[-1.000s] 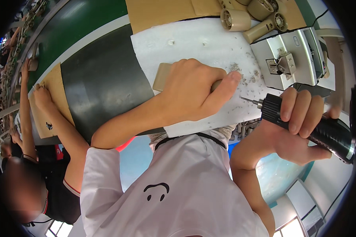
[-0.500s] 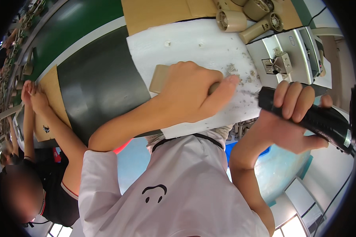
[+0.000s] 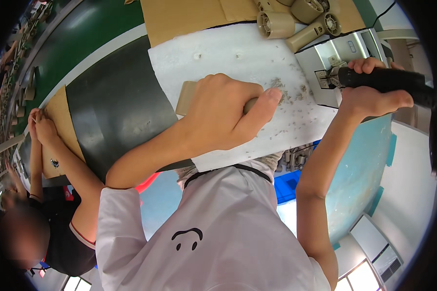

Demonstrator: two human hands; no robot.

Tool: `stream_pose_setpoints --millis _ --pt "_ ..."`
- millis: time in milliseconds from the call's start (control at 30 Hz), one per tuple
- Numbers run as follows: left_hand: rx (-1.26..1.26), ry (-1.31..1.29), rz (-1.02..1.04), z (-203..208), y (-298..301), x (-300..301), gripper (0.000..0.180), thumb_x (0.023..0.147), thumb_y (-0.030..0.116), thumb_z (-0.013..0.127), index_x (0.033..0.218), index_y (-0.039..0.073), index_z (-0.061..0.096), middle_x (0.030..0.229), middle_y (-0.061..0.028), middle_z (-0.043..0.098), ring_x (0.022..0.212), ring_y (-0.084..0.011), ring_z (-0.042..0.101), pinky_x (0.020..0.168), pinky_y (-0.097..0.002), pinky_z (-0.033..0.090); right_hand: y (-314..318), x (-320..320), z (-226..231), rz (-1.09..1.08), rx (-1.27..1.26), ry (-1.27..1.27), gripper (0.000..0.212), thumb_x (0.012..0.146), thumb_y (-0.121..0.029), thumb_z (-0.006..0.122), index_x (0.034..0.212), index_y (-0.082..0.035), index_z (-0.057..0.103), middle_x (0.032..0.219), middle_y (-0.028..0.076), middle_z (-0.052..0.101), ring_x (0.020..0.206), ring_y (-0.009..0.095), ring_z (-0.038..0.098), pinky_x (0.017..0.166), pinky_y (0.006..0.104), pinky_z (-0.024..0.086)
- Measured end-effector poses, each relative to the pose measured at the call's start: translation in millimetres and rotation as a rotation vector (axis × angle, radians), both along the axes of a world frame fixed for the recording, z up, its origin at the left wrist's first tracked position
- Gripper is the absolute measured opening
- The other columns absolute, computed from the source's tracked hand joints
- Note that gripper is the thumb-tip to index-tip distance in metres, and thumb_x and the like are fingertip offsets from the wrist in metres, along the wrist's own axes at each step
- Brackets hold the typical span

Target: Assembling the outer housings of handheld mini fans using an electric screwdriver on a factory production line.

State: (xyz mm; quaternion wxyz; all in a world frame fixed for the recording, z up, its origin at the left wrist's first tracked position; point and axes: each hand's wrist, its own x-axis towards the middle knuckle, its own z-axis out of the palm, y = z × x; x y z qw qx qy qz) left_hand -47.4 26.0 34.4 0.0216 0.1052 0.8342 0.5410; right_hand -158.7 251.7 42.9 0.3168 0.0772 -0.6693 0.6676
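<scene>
My left hand is closed around a tan handheld fan part, which rests over the white foam sheet. One end of the part sticks out left of the fist and a rounded end shows by the thumb; the middle is hidden. My right hand grips a black electric screwdriver, held sideways. Its tip is at the small metal fixture on the front of a silver screw feeder box. Whether a screw sits on the tip I cannot tell.
Tiny screws lie scattered over the foam. Several tan handheld fans are piled at the back on brown cardboard. A black mat lies left, beside a co-worker's hands. Below the bench edge is a blue bin.
My right hand has carried the screwdriver up and away, bringing its tip from beside the left hand to the feeder's fixture. My left hand keeps its grip on the fan part.
</scene>
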Motion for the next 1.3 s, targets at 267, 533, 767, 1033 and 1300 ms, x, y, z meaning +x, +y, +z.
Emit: stream_pose_setpoints --millis 267,533,767,1033,1300 --pt "-0.011 0.051 0.003 -2.7 -0.3 -4.2 0.047 0.092 0.031 0.05 0.051 0.008 0.058 0.04 -0.0039 0.048 0.035 -0.0254 0.047 0.04 -0.0367 0.037 -15.7 46.8 9.3 0.55 -0.574 -0.023 0.055 0.086 -0.059 0.036 0.105 -0.011 0.054 0.06 0.001 0.041 0.053 0.014 0.039 0.054 0.0288 0.037" --pt "-0.044 0.039 -0.007 -8.2 -1.5 5.4 0.042 0.093 0.023 0.043 0.056 0.006 0.053 0.045 -0.0085 0.045 0.039 -0.0243 0.038 0.042 -0.0352 0.032 -48.5 99.8 20.2 0.863 -0.535 0.13 0.055 0.089 -0.051 0.048 0.118 -0.005 0.05 0.068 -0.002 0.047 0.057 0.009 0.044 0.056 0.0257 0.036" --pt "-0.048 0.08 0.034 -5.2 4.2 3.2 0.047 0.091 0.03 0.051 0.05 0.006 0.055 0.04 -0.0105 0.044 0.035 -0.0316 0.04 0.038 -0.04 0.032 -52.4 96.2 15.6 0.863 -0.524 0.144 0.054 0.089 -0.053 0.047 0.119 -0.008 0.049 0.068 -0.003 0.046 0.058 0.009 0.044 0.056 0.0254 0.036" --pt "-0.064 0.058 0.04 -3.6 -1.0 -9.7 0.047 0.094 0.023 0.043 0.051 0.003 0.045 0.042 -0.0124 0.038 0.036 -0.031 0.034 0.039 -0.0399 0.028 -59.5 87.9 7.2 0.837 -0.523 0.183 0.068 0.082 -0.068 0.055 0.12 -0.012 0.049 0.067 -0.004 0.045 0.057 0.008 0.043 0.055 0.0249 0.035" --pt "-0.455 0.06 0.074 3.6 -27.0 -24.5 0.043 0.082 0.039 0.058 0.056 0.005 0.063 0.05 -0.0157 0.055 0.053 -0.035 0.058 0.052 -0.0409 0.046 -43.6 100.9 -4.9 0.717 -0.674 0.053 0.068 0.093 -0.062 0.032 0.135 -0.008 0.036 0.067 0.002 0.04 0.055 0.012 0.035 0.055 0.0284 0.034"
